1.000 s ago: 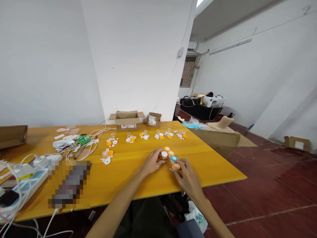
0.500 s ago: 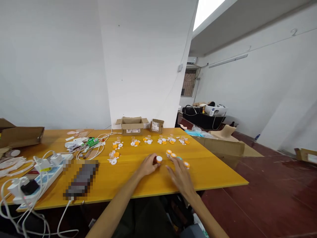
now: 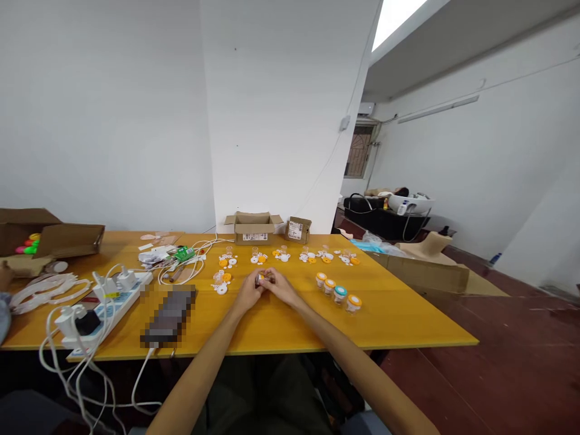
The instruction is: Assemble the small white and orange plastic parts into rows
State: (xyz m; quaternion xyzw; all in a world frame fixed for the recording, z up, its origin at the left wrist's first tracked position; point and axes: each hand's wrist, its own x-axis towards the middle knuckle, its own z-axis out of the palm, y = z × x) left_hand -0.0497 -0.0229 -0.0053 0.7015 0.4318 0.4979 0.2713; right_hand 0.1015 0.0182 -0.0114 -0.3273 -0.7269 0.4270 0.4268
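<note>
Over the middle of the table, my left hand [image 3: 249,292] is closed around a small jar [image 3: 260,278] with a whitish top. My right hand [image 3: 280,287] meets it from the other side, its fingers closed on the jar's upper part. Most of the jar is hidden by my fingers. To the right of my hands, several clear jars stand in a slanting row: an orange-lidded jar [image 3: 354,303] is nearest me and a teal-lidded jar [image 3: 339,294] is beside it. Beyond my hands, small groups of clear cups, orange rings [image 3: 355,261] and white discs [image 3: 222,289] lie across the table.
Two cardboard boxes, an open one [image 3: 254,231] and a smaller one [image 3: 298,230], stand by the wall. At left are a power strip [image 3: 106,311] with cables, a blurred dark device [image 3: 168,315] and a box of colourful items [image 3: 67,240]. Another person's hand [image 3: 5,278] shows at the left edge.
My right hand has left the row of jars and come to the jar in my left hand. Both hands are now together on it, farther left. The view has shifted a little left.
</note>
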